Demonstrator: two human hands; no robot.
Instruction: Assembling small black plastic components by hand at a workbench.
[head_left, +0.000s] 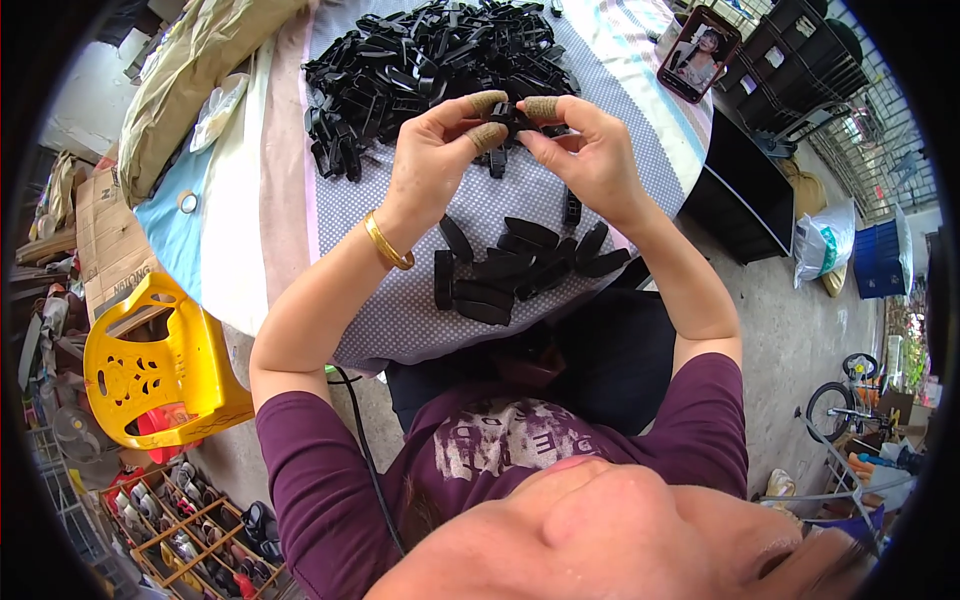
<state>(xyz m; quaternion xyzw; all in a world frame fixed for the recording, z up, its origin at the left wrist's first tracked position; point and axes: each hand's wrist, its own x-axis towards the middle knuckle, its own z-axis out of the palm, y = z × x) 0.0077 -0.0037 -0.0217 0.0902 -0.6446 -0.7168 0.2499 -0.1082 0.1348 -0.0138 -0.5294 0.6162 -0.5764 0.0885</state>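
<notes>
Both my hands meet over the table, pinching a small black plastic part [503,113] between them. My left hand [432,150], with a gold bangle at the wrist, grips it from the left; tan wraps cover its thumb and index fingertip. From the right, my right hand [585,150] pinches the same part, its index finger wrapped too. Fingers partly hide the part, so its exact kind is unclear. Just beyond lies a big heap of black plastic parts [400,75]. Nearer my body is a loose group of longer, rounded black pieces [515,265].
A patterned cloth [350,225] covers the round table. A propped phone [699,55] stands at the far right edge, near black crates [795,75]. Left are a tape roll [187,203], brown fabric [190,80] and a yellow plastic chair [165,365]. A cable [365,450] hangs beside me.
</notes>
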